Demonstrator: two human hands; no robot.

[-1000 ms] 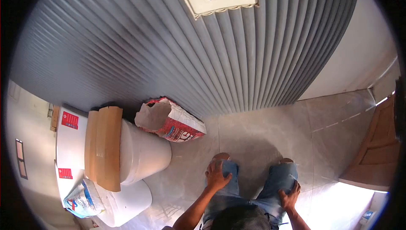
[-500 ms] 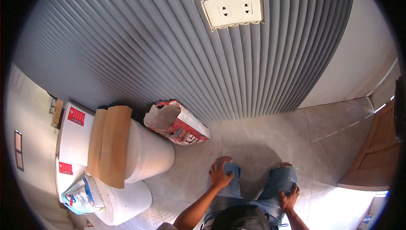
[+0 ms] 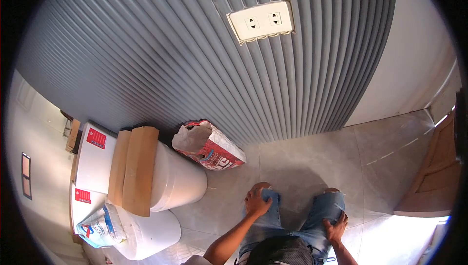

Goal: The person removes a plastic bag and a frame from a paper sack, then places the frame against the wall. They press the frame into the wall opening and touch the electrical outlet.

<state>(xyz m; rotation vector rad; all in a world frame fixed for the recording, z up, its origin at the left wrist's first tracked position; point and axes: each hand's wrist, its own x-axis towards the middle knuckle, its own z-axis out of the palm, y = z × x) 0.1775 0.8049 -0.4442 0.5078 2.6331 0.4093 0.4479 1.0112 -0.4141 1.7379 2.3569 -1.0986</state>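
Observation:
My left hand [image 3: 257, 203] rests on the knee of my blue jeans [image 3: 321, 211], its fingers spread over the denim with nothing held. On the outer side of the other leg lies my right hand [image 3: 336, 227], fingers apart and partly turned away from view, also holding nothing that shows. Nearest to the left hand on the floor is a torn-open red and white paper sack [image 3: 212, 148], tilted against the wall base. Straight ahead is a ribbed grey wall panel [image 3: 195, 70], with a white double socket [image 3: 262, 21] set into it.
White buckets [image 3: 183, 177] stand at the left, with a folded cardboard piece [image 3: 134, 170] across one and a blue-and-white bag [image 3: 101, 227] on another. A brown wooden door [image 3: 431, 172] is at the right. Grey tiles [image 3: 292, 155] cover the floor.
The view has shifted slightly, so the socket sits a little left and lower, and the sack and buckets a little right. Both hands stay on my legs.

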